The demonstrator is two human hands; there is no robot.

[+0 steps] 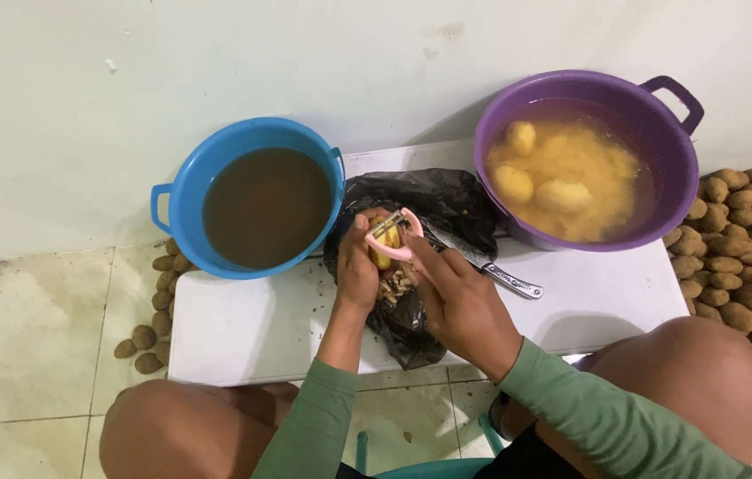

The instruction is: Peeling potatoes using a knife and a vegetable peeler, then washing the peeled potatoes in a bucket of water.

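My left hand point(357, 270) grips a small, partly peeled yellow potato point(383, 247) over a black plastic bag point(447, 206). My right hand point(458, 297) holds a pink peeler point(396, 236) with its blade laid against the potato's top. Brown peelings point(396, 285) lie in the bag just below the potato. Both hands meet over the bag on a low white table point(243, 328).
A blue tub point(183, 191) of murky brown water stands at the back left. A purple tub point(669, 168) with peeled potatoes in water stands at the back right. A knife point(505, 276) lies beside the bag. Unpeeled potatoes point(744, 239) are heaped on the floor right, a few more point(147, 341) left.
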